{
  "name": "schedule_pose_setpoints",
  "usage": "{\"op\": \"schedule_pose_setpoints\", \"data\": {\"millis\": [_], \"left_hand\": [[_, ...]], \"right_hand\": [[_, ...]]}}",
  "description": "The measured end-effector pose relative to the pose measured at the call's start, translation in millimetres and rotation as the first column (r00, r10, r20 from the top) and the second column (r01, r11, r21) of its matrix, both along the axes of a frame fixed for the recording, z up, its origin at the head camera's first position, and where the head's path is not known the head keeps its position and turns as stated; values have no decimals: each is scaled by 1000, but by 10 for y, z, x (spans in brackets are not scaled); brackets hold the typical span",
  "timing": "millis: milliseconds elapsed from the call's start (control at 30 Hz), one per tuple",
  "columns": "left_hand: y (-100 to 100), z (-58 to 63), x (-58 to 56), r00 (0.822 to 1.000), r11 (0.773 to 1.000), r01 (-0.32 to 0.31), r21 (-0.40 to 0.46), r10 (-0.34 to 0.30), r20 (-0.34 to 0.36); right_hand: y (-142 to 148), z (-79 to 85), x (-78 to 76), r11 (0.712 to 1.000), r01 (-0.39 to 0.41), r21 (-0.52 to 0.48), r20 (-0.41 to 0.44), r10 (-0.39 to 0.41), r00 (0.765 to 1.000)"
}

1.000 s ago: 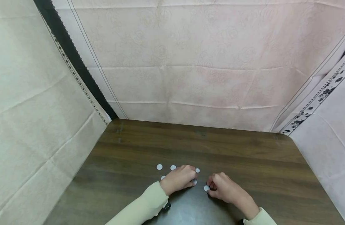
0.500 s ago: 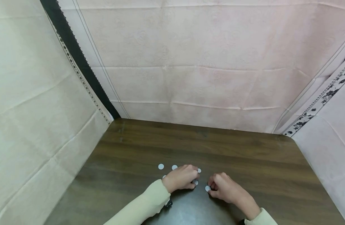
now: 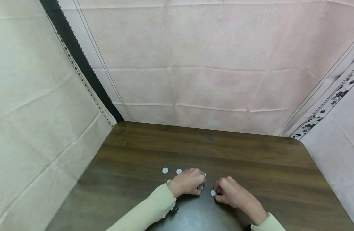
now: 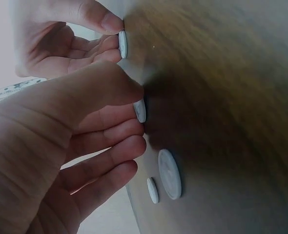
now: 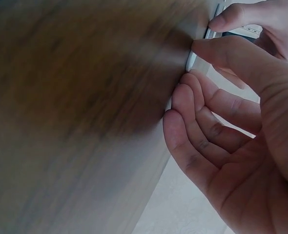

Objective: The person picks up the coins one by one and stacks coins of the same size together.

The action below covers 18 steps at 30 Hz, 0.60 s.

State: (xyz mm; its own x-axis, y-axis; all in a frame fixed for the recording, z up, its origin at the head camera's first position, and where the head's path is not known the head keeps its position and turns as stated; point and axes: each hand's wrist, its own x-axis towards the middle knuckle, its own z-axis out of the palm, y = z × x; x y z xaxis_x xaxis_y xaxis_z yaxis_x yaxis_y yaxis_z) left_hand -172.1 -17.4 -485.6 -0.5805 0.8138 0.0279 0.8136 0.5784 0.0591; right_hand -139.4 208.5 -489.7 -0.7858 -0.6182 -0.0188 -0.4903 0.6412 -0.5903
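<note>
Several pale round discs, like coins with raised rims, lie flat on the brown wooden table. My left hand (image 3: 188,181) reaches over them, its thumb and fingers pinching one coin-like disc (image 4: 140,111) at the tabletop. Just beyond those fingertips, another disc (image 3: 205,174) is partly covered. To the right, my right hand (image 3: 231,193) holds a disc (image 3: 213,192) by its edges between thumb and fingers, low on the table. Behind the left hand sit a disc (image 3: 165,170) standing apart, a second disc (image 3: 179,171), and a third disc (image 3: 169,181) half hidden by the wrist.
The wooden table (image 3: 252,154) has rounded far corners. Pale patterned cloth (image 3: 194,86) hangs behind it, with more cloth on both sides. A black strip (image 3: 81,64) runs down the left corner.
My left hand has shifted slightly to the right, covering more of the disc beyond its fingertips. My right hand keeps its place at its disc. The head view has swung a little.
</note>
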Motion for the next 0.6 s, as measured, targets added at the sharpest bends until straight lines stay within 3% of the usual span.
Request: {"op": "schedule_pose_setpoints", "data": {"millis": [233,600], "left_hand": [[31,-35,-4,1000,1000,5,-24,-6,-30],[41,-26,-6,1000,1000,-12,-16,12,2]], "right_hand": [[6,-14,-7,1000,-3,4,-1,3,1000],[17,-17,-25,1000,-2,7,-17,2,1000]]}}
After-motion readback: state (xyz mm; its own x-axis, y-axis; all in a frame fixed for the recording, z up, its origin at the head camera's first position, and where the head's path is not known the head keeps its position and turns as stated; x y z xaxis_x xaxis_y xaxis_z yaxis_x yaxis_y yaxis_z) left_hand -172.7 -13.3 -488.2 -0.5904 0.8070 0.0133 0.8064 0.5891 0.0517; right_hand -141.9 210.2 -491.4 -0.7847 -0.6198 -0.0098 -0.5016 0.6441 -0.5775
